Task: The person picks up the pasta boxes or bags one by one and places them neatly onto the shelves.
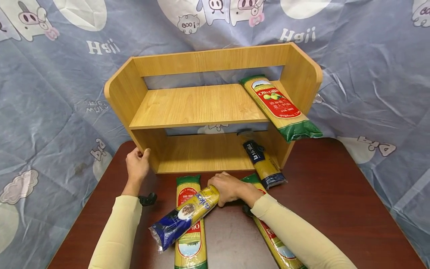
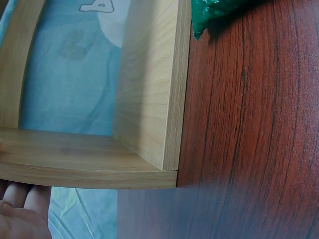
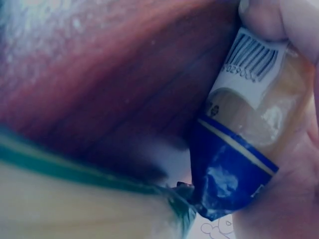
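My right hand [image 1: 228, 188] grips the upper end of a yellow and blue spaghetti pack [image 1: 189, 213], tilted over a green-ended spaghetti pack [image 1: 190, 244] on the table. In the right wrist view its barcode label [image 3: 251, 57] and blue end show near my thumb. My left hand [image 1: 137, 164] holds the lower front edge of the wooden shelf's left side panel [image 1: 125, 93], thumb at the inner side. The left wrist view shows the fingers [image 2: 37, 199] behind that panel. Another green-ended pack [image 1: 273, 239] lies partly under my right forearm.
On the upper shelf board [image 1: 198, 104] a red-labelled spaghetti pack [image 1: 273, 102] leans at the right, its green end jutting past the front. A dark-labelled pack [image 1: 260, 158] sticks out of the lower compartment [image 1: 205, 151]. A printed cloth [image 1: 369, 74] hangs behind the dark red table [image 1: 339, 194].
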Tool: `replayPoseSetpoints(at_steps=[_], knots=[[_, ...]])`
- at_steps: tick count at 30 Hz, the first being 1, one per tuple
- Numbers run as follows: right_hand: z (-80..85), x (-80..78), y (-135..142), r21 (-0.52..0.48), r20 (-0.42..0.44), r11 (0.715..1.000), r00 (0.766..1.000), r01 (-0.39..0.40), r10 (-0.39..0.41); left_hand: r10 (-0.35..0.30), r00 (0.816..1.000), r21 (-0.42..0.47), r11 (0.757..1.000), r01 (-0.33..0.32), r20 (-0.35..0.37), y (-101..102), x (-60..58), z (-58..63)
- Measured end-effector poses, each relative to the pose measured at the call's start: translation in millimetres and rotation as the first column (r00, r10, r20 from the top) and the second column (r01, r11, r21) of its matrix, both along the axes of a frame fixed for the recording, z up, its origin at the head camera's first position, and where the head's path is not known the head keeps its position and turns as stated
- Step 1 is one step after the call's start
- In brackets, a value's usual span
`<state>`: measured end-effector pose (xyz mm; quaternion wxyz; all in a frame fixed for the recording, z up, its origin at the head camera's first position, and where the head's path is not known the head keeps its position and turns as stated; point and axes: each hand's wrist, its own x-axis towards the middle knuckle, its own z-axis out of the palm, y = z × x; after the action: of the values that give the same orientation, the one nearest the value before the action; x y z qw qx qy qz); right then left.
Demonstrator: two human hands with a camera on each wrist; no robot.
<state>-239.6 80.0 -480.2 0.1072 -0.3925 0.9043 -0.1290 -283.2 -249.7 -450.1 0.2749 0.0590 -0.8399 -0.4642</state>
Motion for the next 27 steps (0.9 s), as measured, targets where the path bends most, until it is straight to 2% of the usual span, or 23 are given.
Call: replayPoseSetpoints(at_steps=[9, 19, 27], knots=[[4.4, 7.1, 1, 0.018, -0.173, 0.999, 0.984, -0.043, 0.045, 0.007, 1.000, -0.014, 1.000, -0.006, 0.013, -2, 0.9, 2.3], [5.1, 19.9, 6, 0.011, -0.164, 1.000, 0.986, -0.024, 0.025, 0.005, 1.000, -0.015, 1.000, -0.005, 0.017, -1, 3.6, -1.3], [11.5, 29.3, 15, -0.016, -0.197, 1.000, 0.980, 0.009, -0.011, -0.010, 1.000, -0.012, 1.000, 0.010, 0.016, -1, 2.3, 1.3]])
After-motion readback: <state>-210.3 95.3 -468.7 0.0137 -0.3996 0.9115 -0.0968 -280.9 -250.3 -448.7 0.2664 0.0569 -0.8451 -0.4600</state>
